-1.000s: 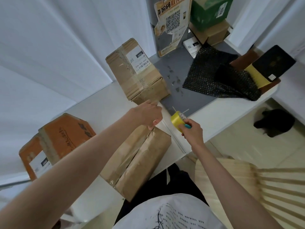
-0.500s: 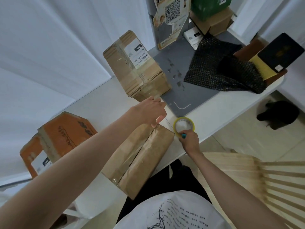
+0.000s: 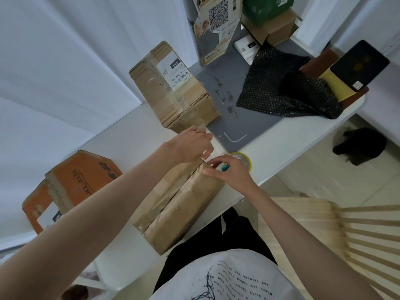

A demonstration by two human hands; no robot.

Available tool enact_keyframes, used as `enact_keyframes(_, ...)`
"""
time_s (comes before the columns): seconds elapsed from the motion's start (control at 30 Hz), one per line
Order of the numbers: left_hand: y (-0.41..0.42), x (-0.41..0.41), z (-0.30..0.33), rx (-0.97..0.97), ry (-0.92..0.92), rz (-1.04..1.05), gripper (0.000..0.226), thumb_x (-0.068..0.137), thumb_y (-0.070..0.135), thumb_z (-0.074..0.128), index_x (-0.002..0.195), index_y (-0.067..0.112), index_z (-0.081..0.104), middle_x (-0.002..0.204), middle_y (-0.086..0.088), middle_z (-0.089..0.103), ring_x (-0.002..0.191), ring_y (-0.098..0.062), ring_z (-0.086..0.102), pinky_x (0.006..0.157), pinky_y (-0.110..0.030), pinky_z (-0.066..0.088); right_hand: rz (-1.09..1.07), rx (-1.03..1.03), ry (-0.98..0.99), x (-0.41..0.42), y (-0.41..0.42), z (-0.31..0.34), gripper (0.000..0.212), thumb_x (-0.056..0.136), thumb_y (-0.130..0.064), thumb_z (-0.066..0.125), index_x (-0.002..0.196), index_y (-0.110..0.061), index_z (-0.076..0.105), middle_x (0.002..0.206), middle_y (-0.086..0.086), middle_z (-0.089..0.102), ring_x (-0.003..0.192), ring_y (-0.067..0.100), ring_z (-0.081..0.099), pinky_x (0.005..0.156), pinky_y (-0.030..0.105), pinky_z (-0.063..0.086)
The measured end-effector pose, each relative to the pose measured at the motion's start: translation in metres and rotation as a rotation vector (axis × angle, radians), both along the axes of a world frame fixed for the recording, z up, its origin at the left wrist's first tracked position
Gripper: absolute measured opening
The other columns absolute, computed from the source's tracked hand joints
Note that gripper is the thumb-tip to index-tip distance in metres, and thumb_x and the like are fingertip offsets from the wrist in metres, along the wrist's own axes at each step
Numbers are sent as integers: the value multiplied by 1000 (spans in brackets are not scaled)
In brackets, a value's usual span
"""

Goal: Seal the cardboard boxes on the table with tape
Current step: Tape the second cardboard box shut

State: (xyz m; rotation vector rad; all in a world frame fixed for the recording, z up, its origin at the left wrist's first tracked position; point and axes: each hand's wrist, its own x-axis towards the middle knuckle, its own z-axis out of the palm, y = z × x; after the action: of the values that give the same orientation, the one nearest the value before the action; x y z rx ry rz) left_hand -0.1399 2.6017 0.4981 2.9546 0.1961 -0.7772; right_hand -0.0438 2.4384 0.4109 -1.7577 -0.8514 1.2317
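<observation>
A long brown cardboard box (image 3: 179, 204) lies on the white table (image 3: 281, 137) in front of me, its top seam running away from me. My left hand (image 3: 192, 146) sits at the box's far end with fingers curled, pinching a thin strand of clear tape. My right hand (image 3: 231, 174) touches the far right corner of the box top and holds a small teal-handled cutter (image 3: 224, 168). The yellow tape roll (image 3: 244, 160) lies flat on the table just behind my right hand. A taped brown box with a white label (image 3: 175, 94) stands farther back. An orange box (image 3: 80, 180) sits at the left.
A grey mat (image 3: 229, 87) covers the far table, with black bubble wrap (image 3: 281, 89) on it. A black and yellow book (image 3: 357, 68), a green box (image 3: 266, 7) and a small brown box (image 3: 275, 29) crowd the back right. A slatted wooden chair (image 3: 335, 230) stands at my right.
My right hand lowered the yellow tape roll onto the table, let it go, and moved left to the box's far corner. My left hand stayed at the box's far end.
</observation>
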Motion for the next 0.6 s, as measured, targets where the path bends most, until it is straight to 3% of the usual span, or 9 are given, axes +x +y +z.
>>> enact_keyframes(0.1, 0, 1, -5, -26, -3, 0, 21, 98, 19, 61, 107, 33, 73, 115, 8, 58, 108, -14, 49, 95, -31, 41, 20, 25, -19, 1, 0, 2, 34, 74, -47, 86, 100, -27, 79, 97, -9, 73, 94, 9, 66, 90, 35, 53)
enact_keyframes(0.3, -1, 12, -9, -109, 6, 29, 29, 99, 16, 62, 126, 25, 67, 117, 6, 65, 116, -15, 51, 105, -31, 39, 43, 21, -35, 4, 0, 3, 34, 74, -43, 87, 102, -24, 80, 98, -7, 73, 94, 11, 66, 92, 39, 52)
enact_keyframes(0.47, -1, 20, -15, -216, 67, 179, 28, 96, 4, 56, 116, 17, 70, 103, 2, 70, 101, -19, 62, 87, -37, 53, 29, 35, -61, 3, 0, 3, 35, 73, -44, 88, 101, -23, 80, 97, -5, 74, 94, 14, 68, 92, 42, 53)
enact_keyframes(0.6, 7, 18, -25, -319, 108, 307, 21, 92, 0, 56, 101, 15, 68, 90, 2, 74, 87, -15, 68, 84, -38, 58, 22, 52, -63, 2, -2, 1, 38, 71, -48, 87, 100, -25, 80, 95, -8, 73, 92, 10, 67, 90, 40, 54)
